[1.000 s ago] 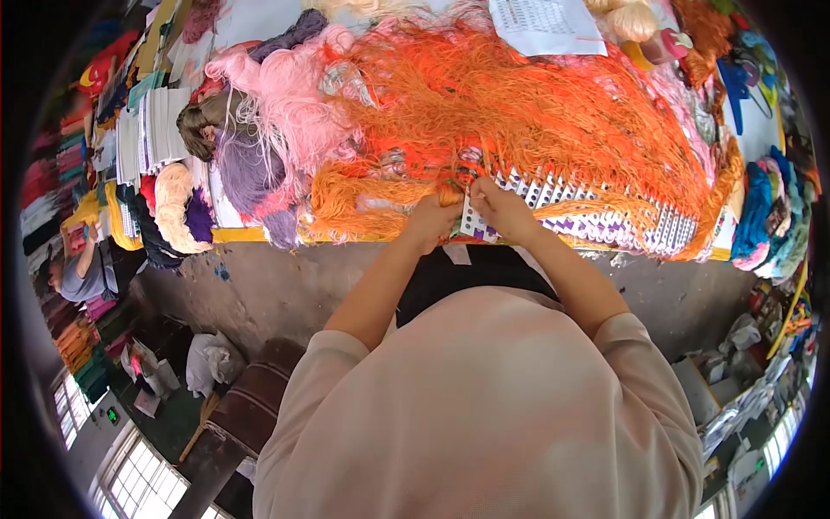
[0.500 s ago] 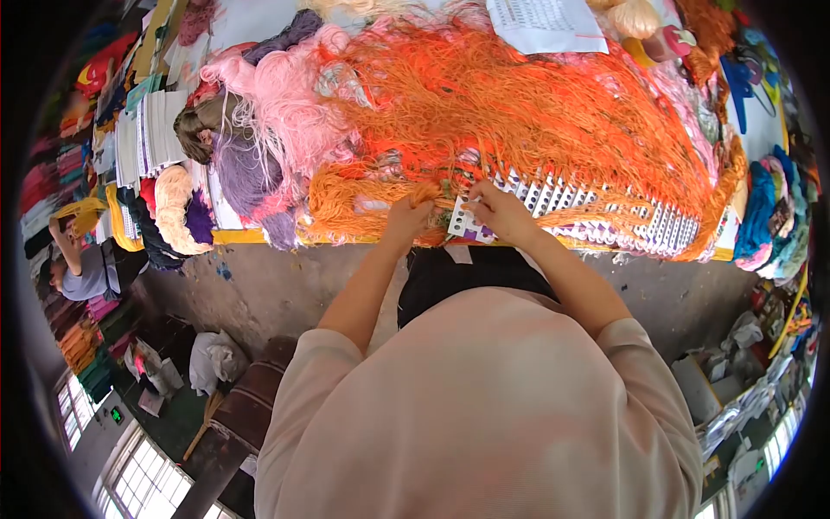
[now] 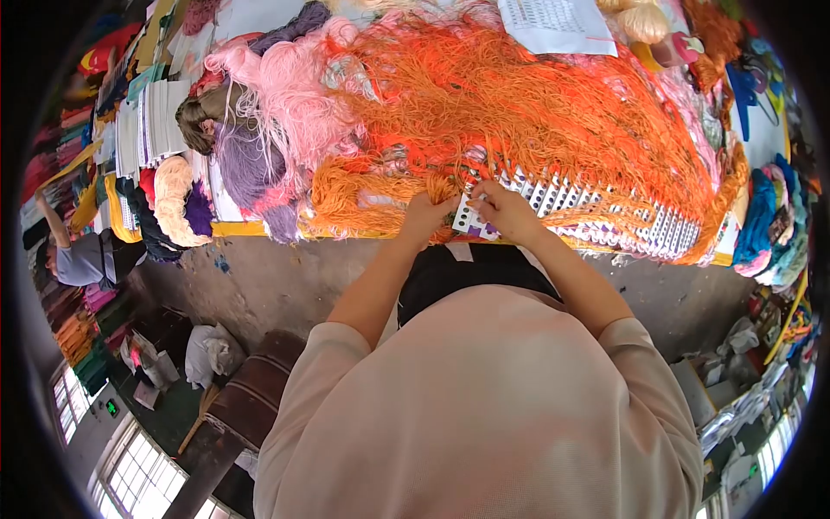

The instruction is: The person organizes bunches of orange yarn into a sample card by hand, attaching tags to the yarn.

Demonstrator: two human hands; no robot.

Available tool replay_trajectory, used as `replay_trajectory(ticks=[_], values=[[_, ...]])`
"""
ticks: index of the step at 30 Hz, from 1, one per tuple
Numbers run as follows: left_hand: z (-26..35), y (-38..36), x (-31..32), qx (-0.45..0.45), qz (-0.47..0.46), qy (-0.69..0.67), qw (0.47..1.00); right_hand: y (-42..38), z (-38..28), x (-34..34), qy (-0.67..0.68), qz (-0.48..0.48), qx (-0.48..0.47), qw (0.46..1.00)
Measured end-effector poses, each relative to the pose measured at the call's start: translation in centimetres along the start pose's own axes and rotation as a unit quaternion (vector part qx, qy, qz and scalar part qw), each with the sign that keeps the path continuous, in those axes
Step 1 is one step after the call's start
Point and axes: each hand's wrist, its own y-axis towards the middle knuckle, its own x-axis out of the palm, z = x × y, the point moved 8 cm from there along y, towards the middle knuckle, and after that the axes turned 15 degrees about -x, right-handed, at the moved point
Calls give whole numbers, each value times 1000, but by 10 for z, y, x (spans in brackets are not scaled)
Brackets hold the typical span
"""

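At the front edge of the table, my left hand (image 3: 425, 218) is closed beside a white card with rows of punched holes (image 3: 469, 220). A bunch of orange thread (image 3: 441, 186) comes out at its fingertips. My right hand (image 3: 508, 213) bends over the card's right side, thumb and fingers drawn together; what lies between them is too small to make out. Several more punched cards (image 3: 553, 197), strung with orange thread, run off to the right. Beyond both hands spreads a broad tangle of orange and red thread (image 3: 519, 104).
Pink thread (image 3: 303, 99) and purple thread (image 3: 246, 164) lie to the left, near stacked white cards (image 3: 151, 125). A printed sheet (image 3: 558, 26) rests at the back. Blue skeins (image 3: 756, 216) hang at the right edge. Another person (image 3: 82, 259) works at far left.
My left hand has moved slightly right, closer to the card, and turned. My right hand stays over the card with its fingers shifted a little. The other person's arm has moved.
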Motion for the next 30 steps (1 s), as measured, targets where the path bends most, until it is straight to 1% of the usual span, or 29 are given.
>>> replay_trajectory(ticks=[3,5,6,8,9,11,12,13,14,15,16,17,18,19,20,21,22,23,24,25,26,27,28,30], values=[[-8,7,-5,-6,10,1,1000,0,-5,-1,-11,-14,13,1000],[-15,5,-14,-59,-10,-112,992,-1,-5,-2,-12,-13,10,1000],[-11,0,-18,-59,-10,-111,992,-1,-6,-2,-13,-12,7,1000],[1,-18,-9,-64,-137,-226,962,-2,-10,-2,-22,-13,11,1000],[5,-24,-9,-64,-136,-225,963,-2,-11,-2,-32,-16,15,999],[14,-42,11,-89,-271,-253,924,-1,-5,0,-43,-8,9,999],[19,-49,13,-90,-270,-252,925,-1,-7,-1,-55,-1,4,998],[23,-59,23,-106,-293,-230,922,-1,-8,-1,-54,0,4,999],[26,-67,32,-123,-317,-208,917,-2,-13,-3,-75,1,19,997],[32,-70,37,-122,-317,-207,917,-3,-14,-6,-97,2,35,995],[34,-70,39,-120,-273,-124,946,-2,-6,-3,-97,4,35,995],[33,-68,40,-115,-225,-41,967,0,3,3,-4,24,-9,1000],[28,-60,46,-115,-227,-40,966,2,7,7,89,43,-54,994],[23,-45,47,-52,-169,91,980,3,18,7,88,45,-54,994],[22,-34,45,12,-107,219,970,5,23,9,96,36,-68,992],[20,-29,44,13,-108,220,969,6,14,8,105,26,-82,991],[33,-30,43,133,-54,330,933,3,7,3,104,27,-82,991],[45,-36,44,249,3,429,868,-2,-22,-6,-54,-26,-47,997],[44,-33,37,251,4,429,868,-6,-36,-10,-211,-78,-10,974],[43,-26,17,200,8,359,912,-6,-38,-8,-262,-67,-33,962],[42,-23,-4,147,12,286,947,-6,-36,-6,-263,-64,-34,962],[45,-39,-14,34,-105,147,983,-7,-34,-8,-263,-46,-31,963],[56,-70,-21,-82,-216,1,973,-7,-30,-9,-262,-30,-28,964],[74,-101,-66,-106,-163,-72,978,-7,-21,-7,-249,-26,-33,968]])
